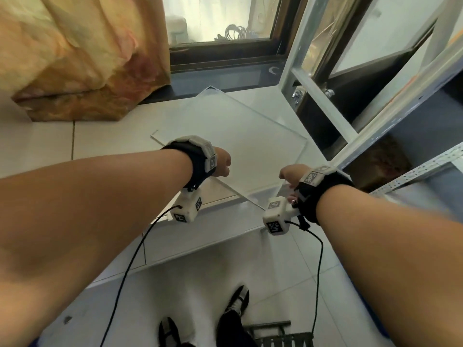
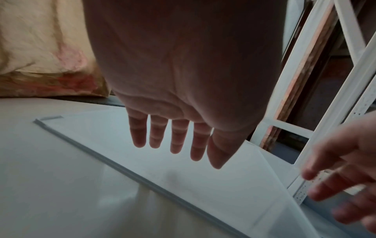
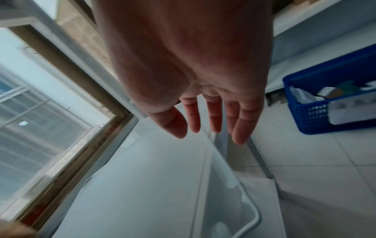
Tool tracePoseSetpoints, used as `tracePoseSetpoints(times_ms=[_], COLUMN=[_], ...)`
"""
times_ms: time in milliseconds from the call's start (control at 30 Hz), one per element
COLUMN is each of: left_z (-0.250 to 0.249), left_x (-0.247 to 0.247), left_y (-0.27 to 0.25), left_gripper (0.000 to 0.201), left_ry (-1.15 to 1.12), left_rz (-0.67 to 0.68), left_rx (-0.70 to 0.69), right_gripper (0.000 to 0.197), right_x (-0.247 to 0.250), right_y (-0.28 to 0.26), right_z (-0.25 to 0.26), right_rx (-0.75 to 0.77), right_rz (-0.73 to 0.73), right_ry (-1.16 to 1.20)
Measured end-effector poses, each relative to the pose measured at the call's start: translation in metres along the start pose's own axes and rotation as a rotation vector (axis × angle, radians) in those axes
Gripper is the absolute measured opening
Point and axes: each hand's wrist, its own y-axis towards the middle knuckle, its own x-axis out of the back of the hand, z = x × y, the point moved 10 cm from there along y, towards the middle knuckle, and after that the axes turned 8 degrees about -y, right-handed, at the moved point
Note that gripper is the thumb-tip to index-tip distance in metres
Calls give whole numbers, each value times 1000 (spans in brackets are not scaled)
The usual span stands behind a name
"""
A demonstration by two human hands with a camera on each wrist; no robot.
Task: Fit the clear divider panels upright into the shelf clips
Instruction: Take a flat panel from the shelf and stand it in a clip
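A clear divider panel [image 1: 240, 136] lies flat on the pale floor beside the white shelf frame [image 1: 350, 126]. A second clear sheet [image 1: 200, 234] lies partly under it, nearer to me. My left hand [image 1: 223, 164] hangs over the panel's left side, fingers straight and spread, holding nothing; the left wrist view shows the fingertips [image 2: 175, 149] above the panel [image 2: 183, 185]. My right hand [image 1: 290, 174] reaches over the panel's right corner near the frame, fingers straight [image 3: 215, 127], also empty. I see no shelf clips clearly.
A patterned curtain [image 1: 75, 58] hangs at the back left by a dark-framed window [image 1: 220, 21]. A perforated shelf rail [image 1: 426, 169] runs at the right. A blue basket [image 3: 325, 104] stands on the tiles. My feet [image 1: 235, 304] and a dark metal rack [image 1: 278, 334] are below.
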Motion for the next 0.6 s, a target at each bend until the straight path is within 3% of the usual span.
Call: tracePoseSetpoints(times_ms=[67, 133, 300, 400, 600], left_z=[-6, -10, -13, -10, -4], left_x=[-4, -6, -2, 5, 27], left_y=[12, 22, 32, 29, 8], left_gripper=[46, 45, 28, 39, 39], left_ry=[10, 23, 19, 11, -33], left_rz=[22, 38, 38, -2, -138], left_rx=[24, 42, 81, 90, 58], right_gripper=[34, 5, 32, 33, 31], right_x=[3, -3, -28, -36, -21], right_y=[13, 23, 39, 39, 18], right_z=[-23, -37, -39, -33, -12], right_rx=[-58, -121, -228, -179, 50], right_rz=[46, 98, 216, 223, 112], right_ry=[83, 147, 188, 275, 623])
